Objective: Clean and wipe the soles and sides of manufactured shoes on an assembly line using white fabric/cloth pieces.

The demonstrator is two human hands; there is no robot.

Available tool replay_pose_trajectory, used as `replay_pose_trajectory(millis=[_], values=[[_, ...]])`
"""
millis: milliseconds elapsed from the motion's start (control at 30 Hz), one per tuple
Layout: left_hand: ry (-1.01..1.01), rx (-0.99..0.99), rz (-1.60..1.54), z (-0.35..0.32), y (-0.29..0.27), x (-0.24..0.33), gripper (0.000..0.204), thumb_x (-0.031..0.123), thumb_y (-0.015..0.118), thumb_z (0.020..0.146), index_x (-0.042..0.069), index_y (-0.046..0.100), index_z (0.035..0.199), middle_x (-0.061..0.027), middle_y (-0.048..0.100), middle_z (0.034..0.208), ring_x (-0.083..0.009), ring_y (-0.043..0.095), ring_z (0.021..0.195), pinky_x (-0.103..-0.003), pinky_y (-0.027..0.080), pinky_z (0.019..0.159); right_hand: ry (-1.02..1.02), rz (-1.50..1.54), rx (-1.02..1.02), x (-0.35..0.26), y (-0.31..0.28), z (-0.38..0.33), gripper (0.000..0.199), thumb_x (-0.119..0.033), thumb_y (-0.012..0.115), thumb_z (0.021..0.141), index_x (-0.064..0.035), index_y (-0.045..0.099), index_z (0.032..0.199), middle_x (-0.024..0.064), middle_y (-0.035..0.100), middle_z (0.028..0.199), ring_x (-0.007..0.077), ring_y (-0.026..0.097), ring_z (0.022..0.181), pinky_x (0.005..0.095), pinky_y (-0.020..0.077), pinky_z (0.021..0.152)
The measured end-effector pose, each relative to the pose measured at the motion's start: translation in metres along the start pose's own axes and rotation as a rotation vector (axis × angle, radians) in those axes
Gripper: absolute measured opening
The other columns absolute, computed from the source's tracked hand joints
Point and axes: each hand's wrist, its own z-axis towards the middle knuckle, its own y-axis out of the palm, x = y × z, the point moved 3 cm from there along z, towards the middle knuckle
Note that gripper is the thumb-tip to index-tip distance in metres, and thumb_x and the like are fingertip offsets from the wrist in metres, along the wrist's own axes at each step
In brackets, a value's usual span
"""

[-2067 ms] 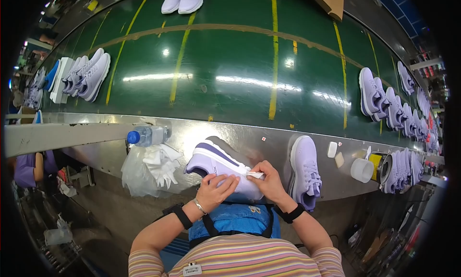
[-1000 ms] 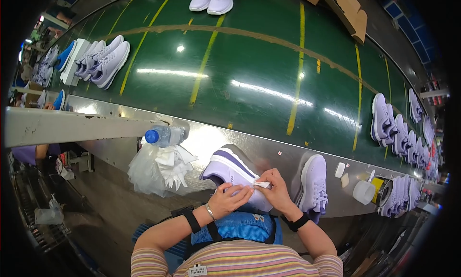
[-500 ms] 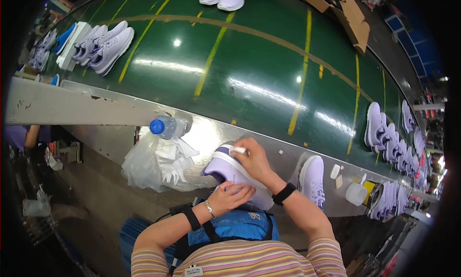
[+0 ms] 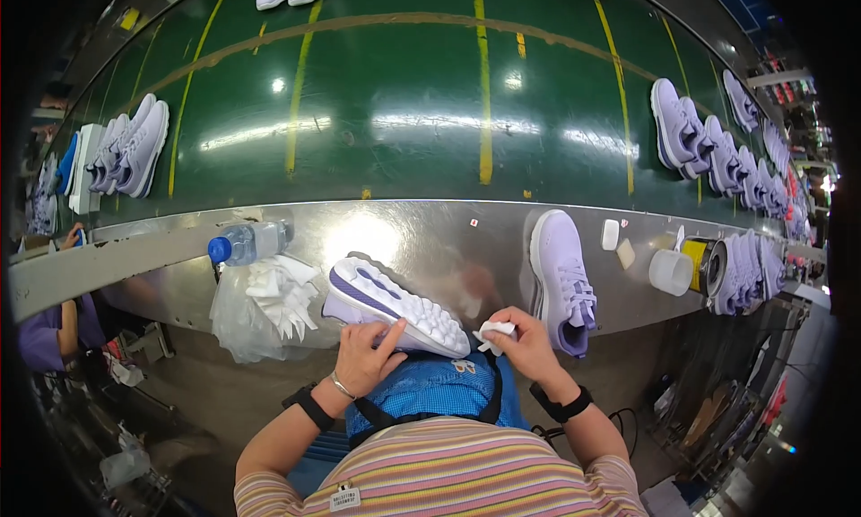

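"Rolled over, that shoe (image 4: 399, 309) had; a moment earlier its side showed, and now its knobbly white sole (image 4: 432, 323) faced up; the right hand (image 4: 527, 345) had also shifted from the heel end to beyond the toe."

"What did that hand have?"

"It pinched a crumpled white cloth (image 4: 492, 336) (or paper; I couldn't tell which) between thumb and fingers, just beside the toe."

"And the left hand (image 4: 366, 363)?"

"Its fingers were partly spread, touching the shoe's side, with one fingertip on the sole's edge; some were hidden, so I couldn't tell how firmly they gripped."

"Where did the shoe lie, then?"

"Tilted at the near edge of the metal bench (image 4: 421, 232), partly above a blue bag (image 4: 430, 393) at the person's waist; a second shoe (image 4: 560, 266) sat to its right, laces showing; to the left were a blue-capped bottle (image 4: 256, 243), white scraps (image 4: 285, 291) and a clear plastic bag (image 4: 238, 318); farther right stood a cup (image 4: 669, 273) just beside a can (image 4: 704, 264)."
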Motion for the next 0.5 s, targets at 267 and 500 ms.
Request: replay_pose_trajectory(millis=[267, 500], values=[[-0.067, 0.005, -0.018, 0.009, 0.003, -0.004, 0.067, 0.020, 0.077, 0.057, 0.013, 0.053, 0.119, -0.0056, 0.047, 0.105, -0.0198, 0.047, 0.075, -0.036, 0.035, 0.068, -0.466, -0.177, -0.225, 0.027, 0.043, 0.004, 0.020, 0.000, 0.066, 0.070, -0.0081, 0.063, 0.088, 0.0060, 0.051, 0.090, 0.0200, 0.054, 0.082, 0.0287, 0.0437, 0.071], [-0.042, -0.008, 0.014, 0.008, -0.010, -0.003, 0.078, 0.021, 0.079, 0.050, 0.013, 0.049, 0.123, -0.0081, 0.047, 0.117, -0.0217, 0.051, 0.091, -0.038, 0.038, 0.075, -0.395, -0.116, -0.119, 0.018, 0.062, 0.026, 0.011, -0.002, 0.063, 0.075, -0.0038, 0.062, 0.086, 0.0049, 0.056, 0.082, 0.0160, 0.055, 0.076, 0.0265, 0.0442, 0.067]])
